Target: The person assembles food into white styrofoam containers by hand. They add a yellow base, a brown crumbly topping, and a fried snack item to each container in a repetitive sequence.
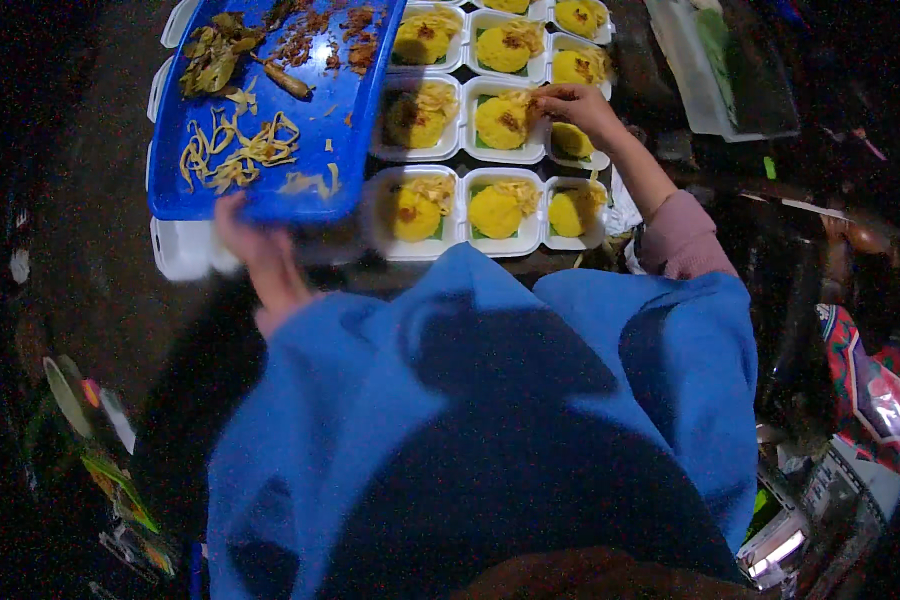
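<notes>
My left hand (260, 250), blurred by motion, grips the near rim of a blue tray (300, 206), its thumb over the edge. On the tray lie pale egg-like strips (270, 148), a heap of brown crispy bits (305, 45) and wilted brownish leaves (215, 55). My right hand (578, 108) reaches over a white foam box (505, 155) with its fingertips pinched together beside a yellow rice mound (498, 122) topped with brown bits and pale shreds. Whatever the pinch holds is too small to make out.
Several more open foam boxes (415, 252) with yellow rice on green leaf stand in rows. Their white lids (185, 250) stick out from under the tray. A clear plastic bag (710, 70) lies at the far right, and a red patterned packet (875, 390) at the right.
</notes>
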The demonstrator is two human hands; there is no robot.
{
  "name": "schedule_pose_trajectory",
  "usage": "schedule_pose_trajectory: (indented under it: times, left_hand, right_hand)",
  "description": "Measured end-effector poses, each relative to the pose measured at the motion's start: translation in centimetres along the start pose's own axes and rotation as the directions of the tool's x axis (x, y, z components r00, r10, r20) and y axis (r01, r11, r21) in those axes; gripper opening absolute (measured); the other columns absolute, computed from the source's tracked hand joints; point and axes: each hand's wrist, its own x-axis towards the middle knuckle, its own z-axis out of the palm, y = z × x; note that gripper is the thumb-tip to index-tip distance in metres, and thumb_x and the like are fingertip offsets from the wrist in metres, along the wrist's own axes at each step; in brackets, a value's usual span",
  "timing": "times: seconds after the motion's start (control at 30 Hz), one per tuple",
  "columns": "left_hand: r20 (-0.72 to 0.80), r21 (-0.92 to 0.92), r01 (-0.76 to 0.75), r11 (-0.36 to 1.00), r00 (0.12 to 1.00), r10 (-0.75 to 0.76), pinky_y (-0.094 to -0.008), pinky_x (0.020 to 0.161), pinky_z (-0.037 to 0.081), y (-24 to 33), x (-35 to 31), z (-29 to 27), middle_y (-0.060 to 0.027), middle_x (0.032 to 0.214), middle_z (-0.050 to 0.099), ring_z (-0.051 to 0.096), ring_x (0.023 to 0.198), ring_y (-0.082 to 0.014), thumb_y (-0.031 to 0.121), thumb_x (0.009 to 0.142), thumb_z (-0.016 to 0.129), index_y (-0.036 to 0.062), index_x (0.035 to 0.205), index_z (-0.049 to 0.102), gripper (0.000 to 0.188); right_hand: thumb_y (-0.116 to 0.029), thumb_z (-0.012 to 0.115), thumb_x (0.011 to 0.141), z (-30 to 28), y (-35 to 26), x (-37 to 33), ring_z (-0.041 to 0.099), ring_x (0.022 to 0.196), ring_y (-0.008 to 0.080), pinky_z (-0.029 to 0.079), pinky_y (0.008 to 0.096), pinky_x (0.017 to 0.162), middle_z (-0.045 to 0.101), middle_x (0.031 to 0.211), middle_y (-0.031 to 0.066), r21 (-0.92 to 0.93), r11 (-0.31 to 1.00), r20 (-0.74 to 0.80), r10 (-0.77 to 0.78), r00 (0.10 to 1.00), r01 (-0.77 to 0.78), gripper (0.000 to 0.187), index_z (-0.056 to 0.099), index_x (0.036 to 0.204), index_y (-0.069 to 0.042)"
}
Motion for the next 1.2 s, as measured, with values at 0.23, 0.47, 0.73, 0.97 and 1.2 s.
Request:
schedule_pose_trajectory:
  times: [0.23, 0.47, 0.73, 0.97, 1.2]
  left_hand:
    - [0.018, -0.031, 0.056, 0.998, 0.998, -0.056, -0.0374, 0.07, 0.044, 0.1, -0.7, 1.1, -0.0102, 0.088, 0.052, 0.051, 0.08, -0.0254, 0.016, 0.059, 0.048, 0.0018, 0.094, 0.047, 0.038]
    - [0.019, 0.005, 0.041, 0.999, 0.999, -0.042, -0.0391, 0.072, 0.042, -0.2, 0.6, -0.2, -0.0098, 0.09, 0.051, 0.05, 0.081, -0.0262, 0.017, 0.059, 0.049, 0.0024, 0.093, 0.047, 0.037]
    - [-0.014, -0.028, 0.099, 0.995, 0.995, -0.099, -0.039, 0.072, 0.042, 0.8, -0.7, 1.4, -0.0089, 0.088, 0.052, 0.051, 0.081, -0.0257, 0.018, 0.059, 0.05, 0.0035, 0.09, 0.049, 0.035]
    - [0.026, 0.002, 0.07, 0.998, 0.997, -0.07, -0.0341, 0.07, 0.042, 1.1, 0.1, 0.7, -0.0088, 0.084, 0.051, 0.051, 0.077, -0.0227, 0.016, 0.059, 0.048, 0.0002, 0.09, 0.047, 0.034]
    - [0.044, -0.002, 0.047, 0.999, 0.998, -0.047, -0.0339, 0.069, 0.042, -1.8, -0.9, 1.1, -0.0092, 0.084, 0.051, 0.051, 0.078, -0.0227, 0.014, 0.06, 0.048, -0.0003, 0.09, 0.047, 0.033]
  right_hand:
    - [-0.017, 0.057, 0.073, -3.7, 2.2, -0.4, 0.054, 0.071, 0.0093, 0.044, 0.0208, 0.066, 0.057, 0.084, 0.0038, 0.057, 0.995, 0.03, 0.085, 0.996, -0.087, 0.024, 0.056, 0.093, -0.003]
    - [-0.028, 0.065, 0.063, -6.2, 5.0, -0.7, 0.056, 0.061, 0.0129, 0.045, 0.027, 0.059, 0.06, 0.069, 0.0068, -0.481, 0.867, -0.222, 0.022, 0.975, -0.129, 0.026, 0.063, 0.077, -0.007]
    - [-0.03, 0.066, 0.057, -5.0, 2.9, -0.8, 0.058, 0.064, 0.024, 0.046, 0.0327, 0.062, 0.059, 0.07, 0.0109, -0.688, 0.696, -0.277, 0.013, 0.961, -0.207, 0.026, 0.063, 0.071, -0.009]
    - [-0.03, 0.065, 0.057, -3.8, 0.6, -1.7, 0.057, 0.065, 0.0269, 0.046, 0.0349, 0.063, 0.058, 0.071, 0.0127, -0.814, 0.533, -0.319, -0.078, 0.944, -0.231, 0.025, 0.062, 0.068, -0.008]
    - [-0.023, 0.062, 0.06, -4.9, 4.2, 0.1, 0.057, 0.07, 0.0251, 0.045, 0.0336, 0.065, 0.059, 0.075, 0.0109, -0.848, 0.519, -0.227, -0.162, 0.96, -0.113, 0.021, 0.061, 0.077, -0.01]
